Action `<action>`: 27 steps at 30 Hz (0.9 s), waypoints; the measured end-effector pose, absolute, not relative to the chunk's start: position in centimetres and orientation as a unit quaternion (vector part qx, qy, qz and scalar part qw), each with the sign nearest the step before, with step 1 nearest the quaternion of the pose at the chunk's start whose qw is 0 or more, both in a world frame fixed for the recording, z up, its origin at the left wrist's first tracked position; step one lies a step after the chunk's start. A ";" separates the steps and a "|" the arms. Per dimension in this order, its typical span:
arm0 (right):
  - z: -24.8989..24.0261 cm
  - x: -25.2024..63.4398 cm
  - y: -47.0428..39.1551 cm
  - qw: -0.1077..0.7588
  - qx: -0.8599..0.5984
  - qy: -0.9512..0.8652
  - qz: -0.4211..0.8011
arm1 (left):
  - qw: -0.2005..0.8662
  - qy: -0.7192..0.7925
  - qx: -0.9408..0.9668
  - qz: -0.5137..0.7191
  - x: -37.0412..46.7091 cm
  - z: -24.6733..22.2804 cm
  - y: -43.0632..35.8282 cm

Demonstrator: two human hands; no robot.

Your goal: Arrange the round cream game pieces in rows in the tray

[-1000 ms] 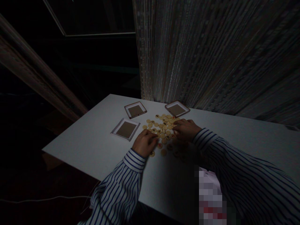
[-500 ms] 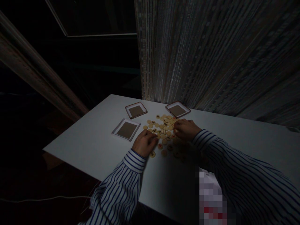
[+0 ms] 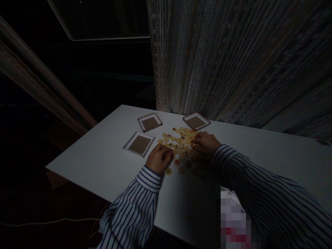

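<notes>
Many round wooden pieces (image 3: 181, 151), some with red or black characters, lie spread on a white table (image 3: 103, 152). My left hand (image 3: 158, 159) rests at the left edge of the pieces, its fingers curled together over a piece; what they hold is hidden. On the right side of the pile, my right hand (image 3: 205, 143) has its fingers bent and pressed together at some pieces, and its grip is too dark to make out. A single piece with a black character (image 3: 168, 171) lies just below my left hand.
An open box lid with a pale rim (image 3: 125, 145) lies left of the pieces. Two brown-rimmed trays stand farther back, one at left (image 3: 149, 130) and one at right (image 3: 196, 129). A string curtain (image 3: 192, 62) hangs behind the table.
Both hands stay nearly in place over the pieces, with only slight finger movement. The whole view has shifted a little.
</notes>
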State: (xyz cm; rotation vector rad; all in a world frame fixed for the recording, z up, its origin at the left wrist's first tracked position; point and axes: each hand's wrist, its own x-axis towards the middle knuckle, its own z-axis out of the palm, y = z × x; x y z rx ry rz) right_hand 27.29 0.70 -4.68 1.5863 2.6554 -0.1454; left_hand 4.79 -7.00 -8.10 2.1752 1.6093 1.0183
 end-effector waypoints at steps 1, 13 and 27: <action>-4.7 27.3 0.7 0.024 0.513 0.857 -0.048 | 0.125 0.553 0.745 0.351 4.8 -8.1 -7.0; -4.9 27.5 1.1 0.027 0.518 0.853 -0.058 | 0.120 0.561 0.743 0.344 4.8 -8.2 -7.0; -3.3 28.8 0.6 0.066 0.530 0.845 -0.040 | 0.116 0.554 0.747 0.348 4.8 -8.2 -7.1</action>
